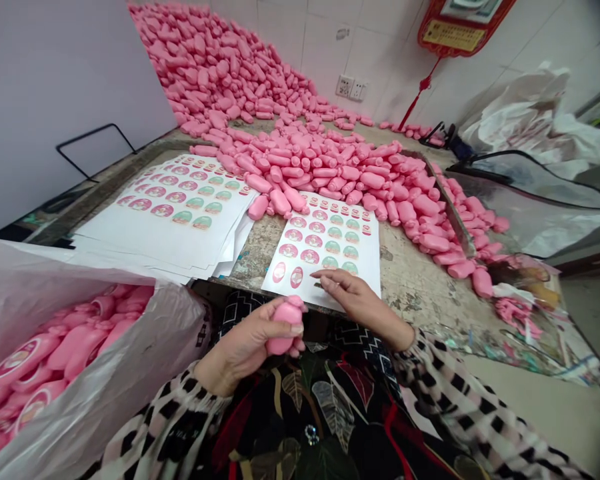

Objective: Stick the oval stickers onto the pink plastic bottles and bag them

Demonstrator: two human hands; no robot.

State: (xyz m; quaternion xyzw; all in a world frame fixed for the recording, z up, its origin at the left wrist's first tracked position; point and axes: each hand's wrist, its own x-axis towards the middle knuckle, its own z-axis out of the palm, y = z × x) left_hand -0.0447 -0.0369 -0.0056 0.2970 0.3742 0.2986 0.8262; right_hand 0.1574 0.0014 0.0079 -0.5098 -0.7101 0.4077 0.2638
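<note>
My left hand [250, 337] is closed around a small pink plastic bottle [283, 327], held just in front of the table edge with its neck end up. Over the lower part of a white sticker sheet [300, 293] is my right hand [355, 300]. Its index finger and thumb reach out beside an oval pink sticker [297, 277], and I see nothing held between them. Rows of pink and green stickers cover this sheet. To the left lies a stack of similar sticker sheets [150, 247].
A large heap of pink bottles [325, 160] spreads across the table and up against the wall. At lower left, a white plastic bag [130, 360] holds bottles, some with stickers on them. A metal strip [453, 210] borders the heap at right, near a clear zippered bag [540, 193].
</note>
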